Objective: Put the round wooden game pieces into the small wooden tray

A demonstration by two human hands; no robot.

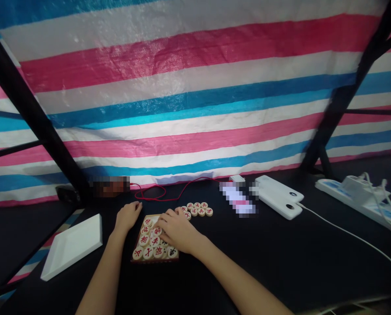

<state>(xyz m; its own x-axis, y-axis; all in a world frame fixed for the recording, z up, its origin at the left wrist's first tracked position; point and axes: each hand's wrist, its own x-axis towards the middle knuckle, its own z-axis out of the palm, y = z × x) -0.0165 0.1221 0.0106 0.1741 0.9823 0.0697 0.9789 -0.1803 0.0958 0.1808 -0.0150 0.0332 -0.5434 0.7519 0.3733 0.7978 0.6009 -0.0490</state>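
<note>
A shallow box (137,262) holds several round Chinese chess pieces (144,240), cream with red or black characters. My right hand (177,229) is over the right side of this box, fingers bent down and closed at a piece (158,231) with a red character. The hand hides part of the box and some pieces. My left hand (128,215) rests on the table left of the box, its fingers curled together with nothing visible in them. Beyond my right hand, more pieces (201,211) lie flat in rows on the table, red characters up.
A white box lid (74,247) lies at the left. A red cable (164,195) runs along the back. Toward the right are a pixelated phone-like object (237,199), a white device (278,197) with a cable, and a power strip (356,201). Black frame posts (28,100) stand before striped sheeting.
</note>
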